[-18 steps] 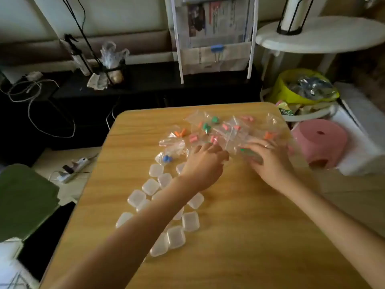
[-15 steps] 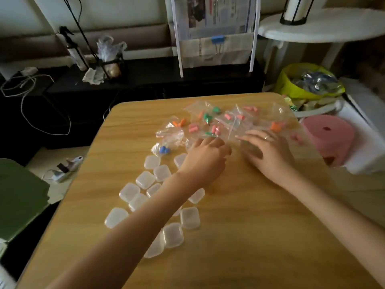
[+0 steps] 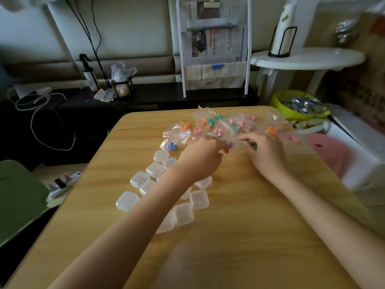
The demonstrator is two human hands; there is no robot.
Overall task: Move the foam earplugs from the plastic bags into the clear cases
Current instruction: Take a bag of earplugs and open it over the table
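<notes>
clear cases [image 3: 160, 181] under left forearm [image 3: 145, 207]

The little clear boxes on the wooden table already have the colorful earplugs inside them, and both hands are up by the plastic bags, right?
Not quite. The head view shows the clear cases empty and shut; the earplugs are in the plastic bags at the far end of the table. The rest holds: the left hand and right hand are both at the bags.

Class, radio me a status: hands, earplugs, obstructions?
Both hands, left and right, on the clear plastic bags. Coloured foam earplugs still bagged. Square clear cases shut. Nothing obstructing.
</notes>
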